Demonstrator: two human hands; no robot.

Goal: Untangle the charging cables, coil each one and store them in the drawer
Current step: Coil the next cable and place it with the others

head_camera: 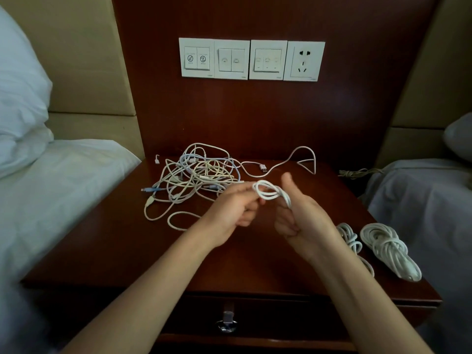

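Observation:
Both my hands are raised over the middle of a dark wooden nightstand (pixel 122 251). My left hand (pixel 233 209) pinches a white cable (pixel 268 191) that is looped a few turns around the fingers of my right hand (pixel 298 213), whose thumb sticks up. The cable's free length (pixel 293 159) trails back across the tabletop to a USB plug. Behind my left hand lies a tangle of white, cream and pale blue cables (pixel 194 175). Two coiled white cables lie at the right front: a thin one (pixel 351 238) and a thick one (pixel 390 249). The drawer (pixel 268 320) below is closed.
A metal drawer handle (pixel 227 321) sits at the front centre. A panel of switches and a socket (pixel 251 59) is on the wooden wall behind. A bed with white linen (pixel 51 187) lies left, another bed (pixel 429 200) right, with a beige cord (pixel 357 172) between.

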